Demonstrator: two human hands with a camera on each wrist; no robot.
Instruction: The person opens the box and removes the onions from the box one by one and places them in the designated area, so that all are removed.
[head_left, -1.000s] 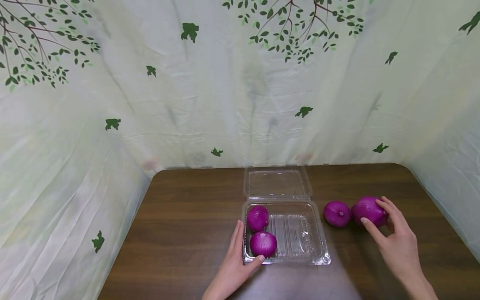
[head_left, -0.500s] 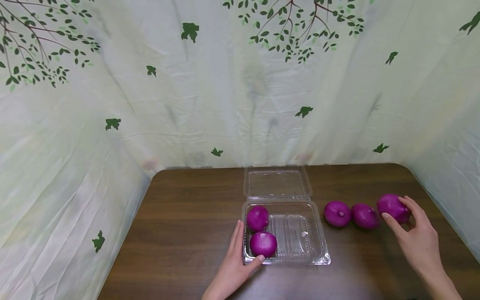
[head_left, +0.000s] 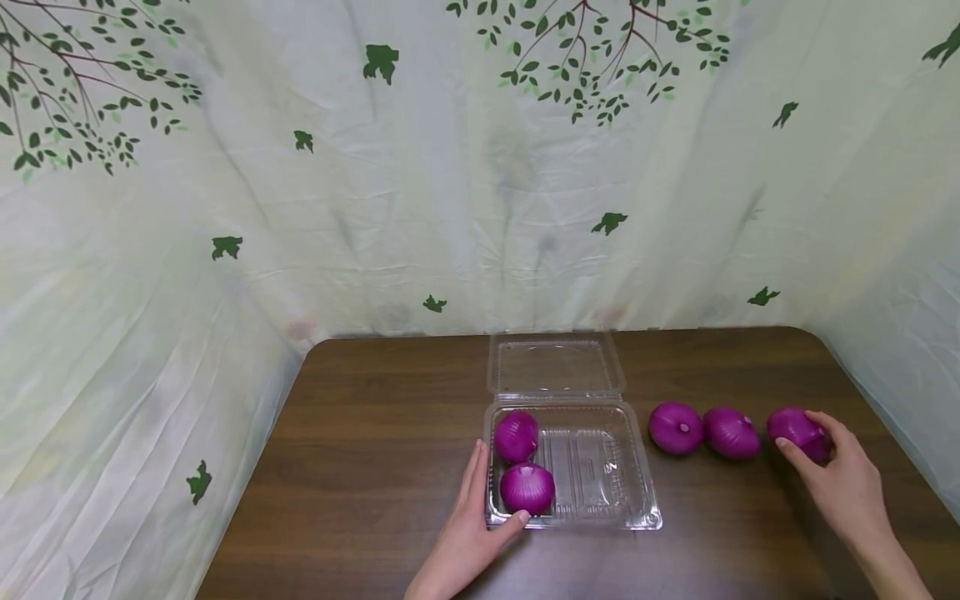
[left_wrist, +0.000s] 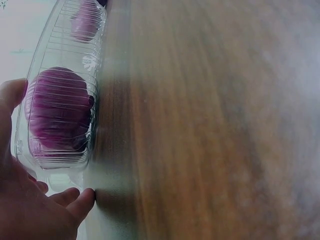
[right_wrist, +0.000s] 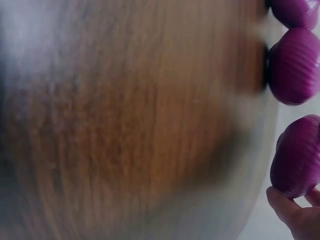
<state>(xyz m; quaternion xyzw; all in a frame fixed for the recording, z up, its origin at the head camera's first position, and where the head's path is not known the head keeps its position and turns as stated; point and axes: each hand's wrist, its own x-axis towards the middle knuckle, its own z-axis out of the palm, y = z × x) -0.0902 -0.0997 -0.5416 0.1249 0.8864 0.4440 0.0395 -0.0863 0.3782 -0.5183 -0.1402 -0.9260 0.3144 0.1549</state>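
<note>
In the head view my right hand (head_left: 847,479) holds a purple onion (head_left: 797,432) between thumb and fingers at the table's right side. The right wrist view shows the thumb tip against the lower end of this onion (right_wrist: 297,157). Two more onions sit to its left: a middle onion (head_left: 731,432) and a left onion (head_left: 676,427), close side by side. My left hand (head_left: 472,533) rests at the near-left corner of a clear plastic clamshell container (head_left: 600,475), fingers straight along its left side, thumb at the front rim. Inside, a far onion (head_left: 516,437) and a near onion (head_left: 527,488) line the left side.
The container's lid (head_left: 555,367) lies folded back toward the rear edge of the brown wooden table (head_left: 375,467). A pale cloth backdrop (head_left: 450,192) with printed branches and leaves encloses the table behind and on both sides.
My right hand has carried its onion to the right, away from the middle onion, then lowered it toward the table. The middle onion has come into full view. My left hand and the container stay put.
</note>
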